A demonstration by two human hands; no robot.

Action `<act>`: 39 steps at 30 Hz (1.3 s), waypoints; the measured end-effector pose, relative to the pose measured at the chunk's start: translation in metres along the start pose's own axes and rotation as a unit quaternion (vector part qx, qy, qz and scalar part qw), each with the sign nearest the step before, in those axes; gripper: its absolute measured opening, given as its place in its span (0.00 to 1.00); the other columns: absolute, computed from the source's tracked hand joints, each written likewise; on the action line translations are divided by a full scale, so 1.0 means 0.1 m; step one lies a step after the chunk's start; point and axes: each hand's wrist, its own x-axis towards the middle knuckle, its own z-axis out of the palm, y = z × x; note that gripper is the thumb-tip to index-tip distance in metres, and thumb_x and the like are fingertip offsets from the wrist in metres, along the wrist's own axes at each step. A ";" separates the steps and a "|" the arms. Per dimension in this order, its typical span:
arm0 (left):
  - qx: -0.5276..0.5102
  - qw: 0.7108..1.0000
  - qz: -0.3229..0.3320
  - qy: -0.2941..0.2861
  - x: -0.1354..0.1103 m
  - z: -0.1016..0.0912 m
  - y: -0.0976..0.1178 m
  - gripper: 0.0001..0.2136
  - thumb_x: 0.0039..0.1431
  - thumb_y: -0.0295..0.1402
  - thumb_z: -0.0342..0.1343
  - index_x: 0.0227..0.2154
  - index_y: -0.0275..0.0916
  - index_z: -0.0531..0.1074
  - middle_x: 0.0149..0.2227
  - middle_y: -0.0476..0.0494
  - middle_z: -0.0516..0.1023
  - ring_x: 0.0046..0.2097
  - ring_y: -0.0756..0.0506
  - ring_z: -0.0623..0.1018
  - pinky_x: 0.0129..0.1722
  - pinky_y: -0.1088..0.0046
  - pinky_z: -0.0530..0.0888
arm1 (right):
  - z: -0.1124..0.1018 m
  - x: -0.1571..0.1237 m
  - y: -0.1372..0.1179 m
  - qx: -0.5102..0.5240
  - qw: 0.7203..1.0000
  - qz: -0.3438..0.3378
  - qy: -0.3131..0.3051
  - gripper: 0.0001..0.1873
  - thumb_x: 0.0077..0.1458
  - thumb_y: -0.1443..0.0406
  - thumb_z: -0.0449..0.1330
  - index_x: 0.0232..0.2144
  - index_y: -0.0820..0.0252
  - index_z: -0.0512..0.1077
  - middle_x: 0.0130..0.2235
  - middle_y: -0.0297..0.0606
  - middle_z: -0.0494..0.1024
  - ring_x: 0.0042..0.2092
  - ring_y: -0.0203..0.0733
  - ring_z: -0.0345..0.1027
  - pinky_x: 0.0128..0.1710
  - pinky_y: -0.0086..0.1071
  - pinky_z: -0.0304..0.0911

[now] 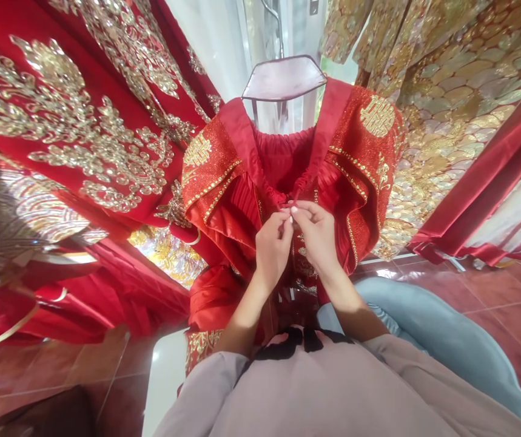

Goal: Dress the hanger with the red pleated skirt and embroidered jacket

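Observation:
A red garment (376, 158) with gold-beaded trim and round gold emblems on its shoulders is upright in front of me. Its gathered neckline (282, 142) dips to a point at the front. There, my left hand (273, 246) and my right hand (318, 237) meet, fingertips pinched together. Between them runs a thin red drawstring (296, 193) at the neck opening. Both hands are closed on it, with fingertips touching or nearly so. My fingers hide part of the cord and the front fastening below.
A pale panel with a dark rim (285, 79) rises behind the neckline. Red gowns with gold embroidery (119, 145) hang at left, gold scale-patterned fabric (451, 91) at right. A blue-grey chair (451, 328) stands close at my right, a white surface (162, 370) at my left.

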 end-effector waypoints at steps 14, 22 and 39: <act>-0.103 0.994 -0.034 -0.004 -0.02 0.03 0.03 0.08 0.57 0.32 0.54 0.39 0.42 0.62 0.22 0.56 0.64 0.21 0.55 0.64 0.21 0.81 0.61 | -0.16 0.04 -0.10 -0.108 0.992 -0.033 -0.053 0.14 0.43 0.56 0.65 0.24 0.62 0.69 0.26 0.33 0.74 0.27 0.33 0.67 0.30 0.28 0.67; -0.147 0.988 -0.036 0.009 0.42 -0.26 0.21 0.10 0.49 0.33 0.61 0.30 0.40 0.63 0.17 0.58 0.56 0.18 0.55 0.58 0.18 0.80 0.56 | -0.49 0.31 -0.47 -0.212 0.964 -0.154 -0.052 0.15 0.54 0.56 0.59 0.27 0.63 0.73 0.23 0.36 0.75 0.24 0.33 0.69 0.26 0.27 0.65; -0.269 0.955 -0.027 -0.125 1.21 -0.65 0.62 0.11 0.46 0.26 0.63 0.24 0.40 0.64 0.15 0.57 0.53 0.16 0.58 0.49 0.15 0.79 0.46 | -0.57 0.86 -1.14 -0.162 0.973 -0.159 -0.034 0.17 0.63 0.55 0.48 0.29 0.60 0.68 0.31 0.39 0.75 0.31 0.32 0.71 0.23 0.22 0.64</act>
